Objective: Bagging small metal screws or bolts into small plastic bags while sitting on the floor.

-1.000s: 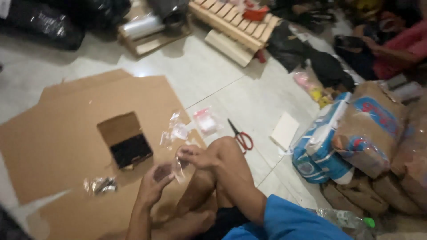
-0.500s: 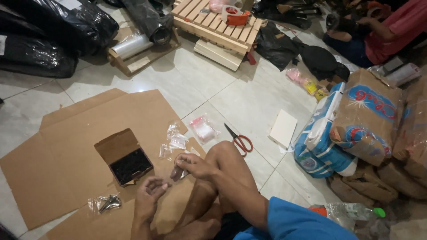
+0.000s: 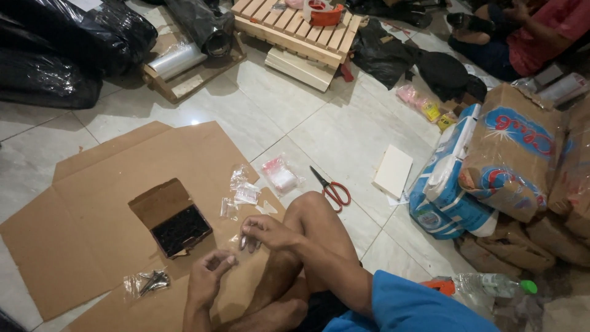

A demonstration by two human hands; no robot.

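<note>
Right hand (image 3: 265, 232): resting over the bent knee, fingers curled together, tips pinched on sth small & shiny, prob. a screw; too small to tell for sure.
Left hand (image 3: 209, 276): near edge of scene, just left of the shin, fingers bunched w/ thumb against fingertips; whether anything sits inside the pinch can't be told.
Hands vs each other: close but apart, right one farther & to the right of the left one.
Open box (image 3: 173, 222): small brown carton w/ lid flapped back, full of dark screws, on the cardboard; just left of the right hand, just beyond the left hand, touching neither.
Filled bag (image 3: 146, 283): clear plastic pouch w/ a few dark screws, lying flat left of the left hand, near but apart.
Empty bags (image 3: 244, 192): several small clear pouches scattered on the cardboard's far right part, just beyond the right hand.
Cardboard sheet (image 3: 104, 184): flattened carton spread on the tiled floor, under box, bags & both hands.
Pouch w/ pink contents (image 3: 281, 175): on the tiles, right of the empty bags.
Scissors (image 3: 330, 187): red handles, on the floor right of the knee, well clear of either hand.
</note>
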